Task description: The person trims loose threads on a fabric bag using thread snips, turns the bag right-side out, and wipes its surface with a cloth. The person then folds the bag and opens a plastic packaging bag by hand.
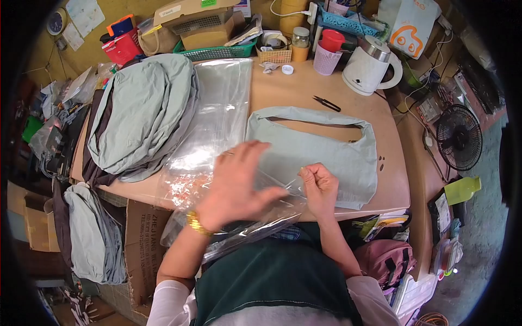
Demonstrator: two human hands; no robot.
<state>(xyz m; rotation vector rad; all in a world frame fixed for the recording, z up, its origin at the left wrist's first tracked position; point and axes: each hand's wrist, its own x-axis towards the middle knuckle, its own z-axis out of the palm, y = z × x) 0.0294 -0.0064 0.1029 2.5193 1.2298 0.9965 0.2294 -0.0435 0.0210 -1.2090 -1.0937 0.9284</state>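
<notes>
My left hand (235,182), with a gold bracelet at the wrist, is over a clear plastic bag (239,236). Its fingers are spread and slightly blurred by motion. Close by on the right, my right hand (321,187) is closed in a pinch on the edge of that bag, which hangs over the table's front edge toward my lap. Under and beyond my hands a pale grey-green fabric bag (348,163) lies flat, its strap looped at the far side. A stack of clear plastic sleeves (220,98) lies to the left of it.
A heap of grey-green fabric bags (144,108) covers the table's left side. Black thread snips (327,104) lie beyond the flat bag. A white kettle (372,68), a pink cup (327,61) and a green basket (217,52) stand along the back. A fan (460,138) is at right.
</notes>
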